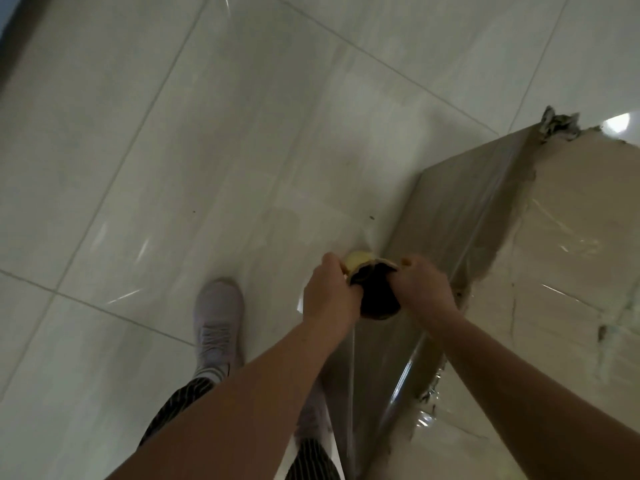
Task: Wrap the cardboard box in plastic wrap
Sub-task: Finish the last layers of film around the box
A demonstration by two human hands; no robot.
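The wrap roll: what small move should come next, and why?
Probably carry the roll on along the box, keeping the film taut. The left hand and right hand both grip its upper end, and film already lies over the box's near side.

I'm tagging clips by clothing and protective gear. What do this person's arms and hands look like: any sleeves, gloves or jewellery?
The left forearm and right forearm are bare; no sleeve reaches into view. The left hand and right hand wear no gloves, and no watch, bracelet or ring shows.
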